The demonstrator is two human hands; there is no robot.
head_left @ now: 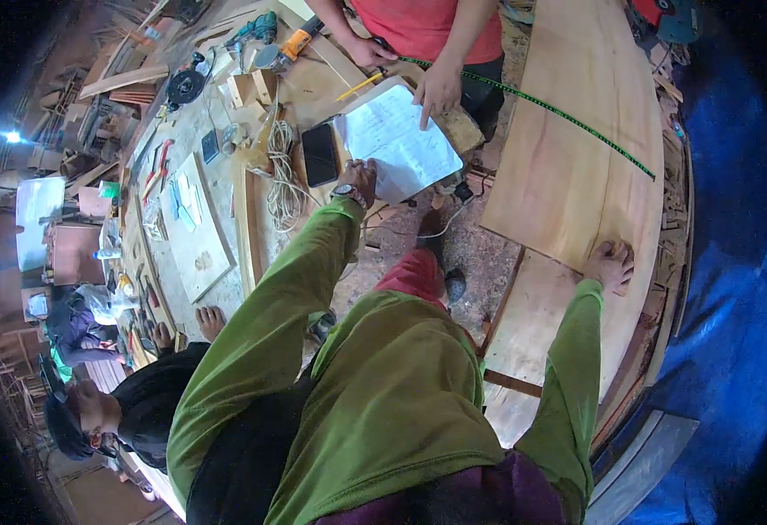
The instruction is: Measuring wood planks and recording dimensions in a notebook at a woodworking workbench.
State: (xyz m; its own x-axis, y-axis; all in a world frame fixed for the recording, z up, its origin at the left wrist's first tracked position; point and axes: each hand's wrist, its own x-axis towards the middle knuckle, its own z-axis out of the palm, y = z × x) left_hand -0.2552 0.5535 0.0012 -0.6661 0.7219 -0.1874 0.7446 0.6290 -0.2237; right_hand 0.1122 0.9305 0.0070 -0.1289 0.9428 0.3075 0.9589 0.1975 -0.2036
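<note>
My left hand (359,181), with a watch at the wrist, is closed at the near left corner of a white sheet of paper (401,144) bearing faint writing. Beside it a black phone (320,156) lies face up. My right hand (611,264) rests with fingers apart on the near end of a wide wooden board (567,175), which overlaps another board (536,306). Across from me, a person in a red shirt (418,26) points a finger at the paper. A green-and-black measuring tape (558,109) stretches from that person's other hand across the board.
On the left workbench (217,201) lie coiled cord (285,197), an orange angle grinder (300,39), a yellow pencil (359,86), a pale panel (193,229) and wood blocks. Another person in a dark cap (67,416) is at lower left. Blue tarp (738,262) hangs at right.
</note>
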